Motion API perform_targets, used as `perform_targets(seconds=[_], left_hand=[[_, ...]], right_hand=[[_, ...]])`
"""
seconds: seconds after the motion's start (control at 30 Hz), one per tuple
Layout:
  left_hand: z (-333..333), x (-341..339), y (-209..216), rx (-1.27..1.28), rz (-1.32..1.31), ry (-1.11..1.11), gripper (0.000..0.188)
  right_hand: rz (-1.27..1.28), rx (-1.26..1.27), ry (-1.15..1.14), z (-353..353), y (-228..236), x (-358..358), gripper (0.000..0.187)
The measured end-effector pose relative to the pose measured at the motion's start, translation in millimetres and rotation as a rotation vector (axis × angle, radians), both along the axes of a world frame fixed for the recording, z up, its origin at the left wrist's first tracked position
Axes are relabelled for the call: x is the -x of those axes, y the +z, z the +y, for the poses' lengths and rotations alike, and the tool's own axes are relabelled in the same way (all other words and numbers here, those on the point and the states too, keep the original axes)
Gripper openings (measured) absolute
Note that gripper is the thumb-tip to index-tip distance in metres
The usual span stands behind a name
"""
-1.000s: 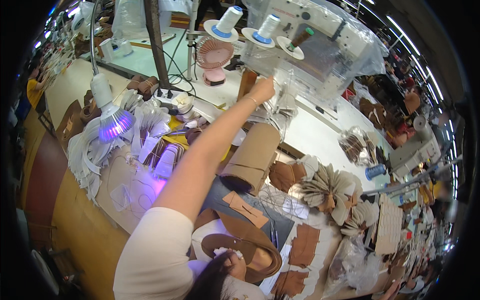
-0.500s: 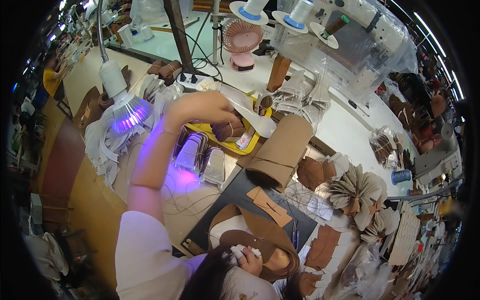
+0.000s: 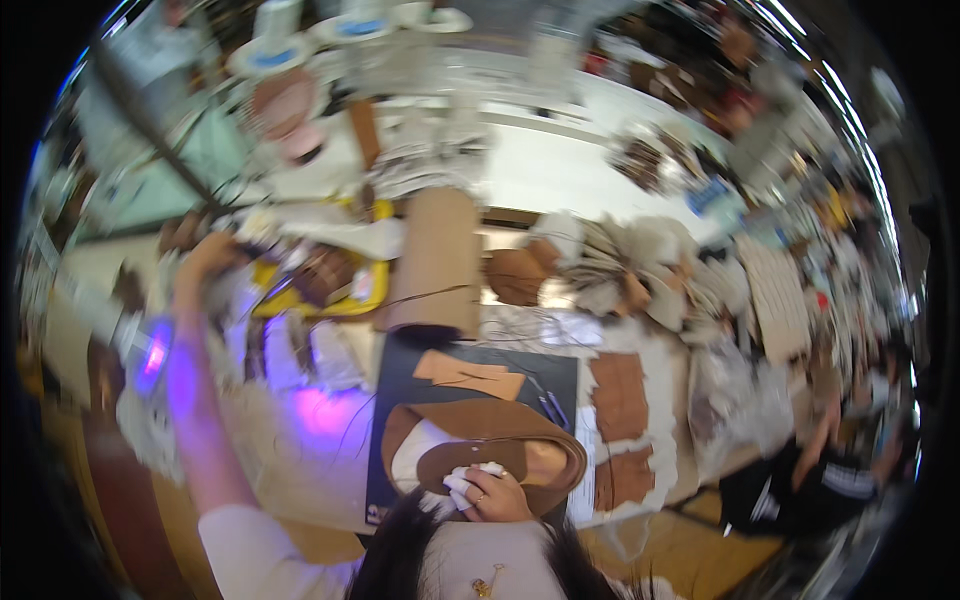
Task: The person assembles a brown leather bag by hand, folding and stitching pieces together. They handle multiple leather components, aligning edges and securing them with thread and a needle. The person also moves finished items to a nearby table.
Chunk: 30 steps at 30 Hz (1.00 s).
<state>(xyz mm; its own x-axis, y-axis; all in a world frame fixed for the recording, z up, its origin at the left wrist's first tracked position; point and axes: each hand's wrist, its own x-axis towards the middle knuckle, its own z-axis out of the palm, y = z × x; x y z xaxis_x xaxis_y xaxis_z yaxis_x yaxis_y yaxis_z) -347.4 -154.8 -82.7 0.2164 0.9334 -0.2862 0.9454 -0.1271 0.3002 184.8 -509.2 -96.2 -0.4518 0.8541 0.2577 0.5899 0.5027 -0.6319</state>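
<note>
Brown looped leather [image 3: 490, 418] is laid at the near edge of a dark rectangular mat [image 3: 398, 368] on the pale worktable [image 3: 305, 465]. A white crumpled wad [image 3: 460, 483] is gripped above it by the right hand [image 3: 500, 498]. The left hand [image 3: 212, 255] is stretched near the yellow plastic tray [image 3: 377, 285]; its grip cannot be told through blur. Off the surface's right edge, a black-clothed person [image 3: 795, 492] is seen below long ceiling lights [image 3: 848, 115].

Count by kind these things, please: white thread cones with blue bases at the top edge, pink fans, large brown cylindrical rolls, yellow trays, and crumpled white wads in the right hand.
White thread cones with blue bases: 2
Pink fan: 1
Large brown cylindrical roll: 1
Yellow tray: 1
Crumpled white wad in the right hand: 1
Total: 6
</note>
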Motion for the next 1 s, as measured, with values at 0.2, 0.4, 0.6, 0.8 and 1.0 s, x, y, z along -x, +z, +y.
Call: perform_targets(seconds=[0.2, 0.4, 0.6, 0.8, 1.0], left_hand=[[-7, -5, 3, 0.005, -0.082, 0.190, 0.038], [-14, -9, -3, -0.125, -0.123, 0.240, 0.036], [-13, -1, -11, -0.118, -0.233, 0.268, 0.037], [-8, 7, -16, -0.208, -0.013, 0.124, 0.041], [-50, -37, 14, -0.422, 0.300, 0.167, 0.051]], right_hand=[[0.055, 0.049, 0.037, -7, -5, -3, 0.040], [0.075, -0.008, 0.050, -5, -11, -4, 0.039], [0.070, -0.036, 0.026, -5, -11, -2, 0.034], [0.042, -0.040, 0.020, -1, -5, -5, 0.031], [-0.031, -0.011, 0.025, -1, 2, -1, 0.031]])
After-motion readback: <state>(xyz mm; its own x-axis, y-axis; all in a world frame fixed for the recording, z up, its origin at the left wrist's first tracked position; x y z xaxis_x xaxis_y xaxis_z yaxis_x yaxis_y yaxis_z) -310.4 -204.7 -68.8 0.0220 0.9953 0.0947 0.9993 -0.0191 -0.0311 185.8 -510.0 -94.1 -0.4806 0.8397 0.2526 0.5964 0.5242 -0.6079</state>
